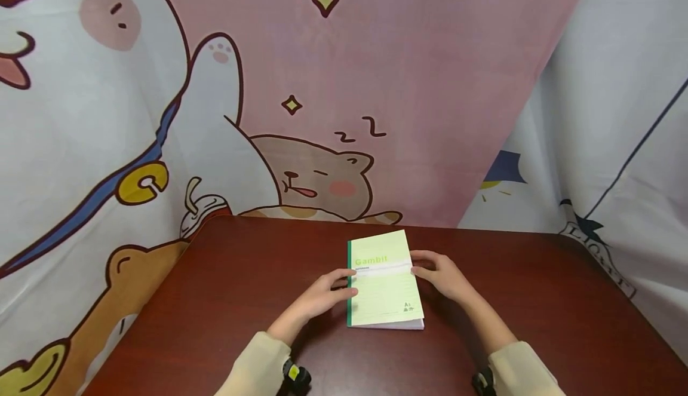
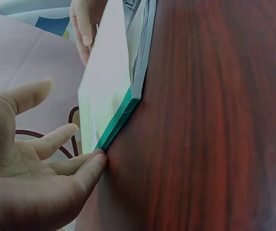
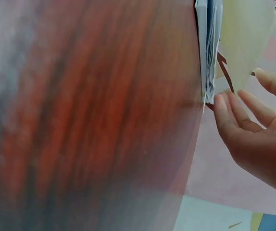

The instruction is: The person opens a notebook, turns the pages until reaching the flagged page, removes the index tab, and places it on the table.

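A pale green notebook (image 1: 384,300) with a dark green spine lies on the table, its front cover slightly raised from the pages. My left hand (image 1: 321,295) is at the spine side; in the left wrist view its fingertips touch the green spine (image 2: 116,118), while the thumb stands away from the cover. On the opposite side is my right hand (image 1: 447,278), fingers loosely bent. The right wrist view has its fingertips right at the corner of the page edges (image 3: 208,57), beside the lifted cover (image 3: 241,33), with the thumb apart.
The dark red wooden table (image 1: 242,348) extends around the notebook. Behind it hangs a cloth backdrop (image 1: 430,85) with cartoon animals, and a pale curtain (image 1: 618,115) borders the right side. Black straps with devices (image 1: 297,377) sit at both wrists.
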Demonstrator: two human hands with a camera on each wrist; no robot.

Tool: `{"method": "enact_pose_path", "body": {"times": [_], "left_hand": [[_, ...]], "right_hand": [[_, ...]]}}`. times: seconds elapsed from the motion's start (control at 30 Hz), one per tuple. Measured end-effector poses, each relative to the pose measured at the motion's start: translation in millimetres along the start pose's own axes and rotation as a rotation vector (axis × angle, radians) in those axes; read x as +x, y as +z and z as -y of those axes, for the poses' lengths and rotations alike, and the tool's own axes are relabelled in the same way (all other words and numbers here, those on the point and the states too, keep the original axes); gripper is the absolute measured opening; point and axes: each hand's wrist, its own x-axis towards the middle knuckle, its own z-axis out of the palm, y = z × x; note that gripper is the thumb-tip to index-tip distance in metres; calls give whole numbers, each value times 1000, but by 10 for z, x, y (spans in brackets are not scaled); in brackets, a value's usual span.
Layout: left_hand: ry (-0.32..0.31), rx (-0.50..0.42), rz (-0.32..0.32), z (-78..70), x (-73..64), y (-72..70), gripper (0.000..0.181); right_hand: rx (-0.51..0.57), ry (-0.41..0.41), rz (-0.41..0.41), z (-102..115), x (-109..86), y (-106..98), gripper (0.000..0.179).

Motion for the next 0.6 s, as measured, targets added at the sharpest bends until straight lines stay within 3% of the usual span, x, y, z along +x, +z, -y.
{"method": "enact_pose_path", "body": {"times": [0.13, 0.27, 0.6], "left_hand": [[-6, 6, -3, -15, 44, 21, 49], [3, 9, -19, -37, 90, 23, 49], [37, -43, 27, 33, -46, -3, 51]], "right_hand": [[192, -21, 11, 33, -11, -29, 48], [354, 8, 18, 118, -7, -68, 54], [560, 128, 37, 281, -52, 27, 60]]}}
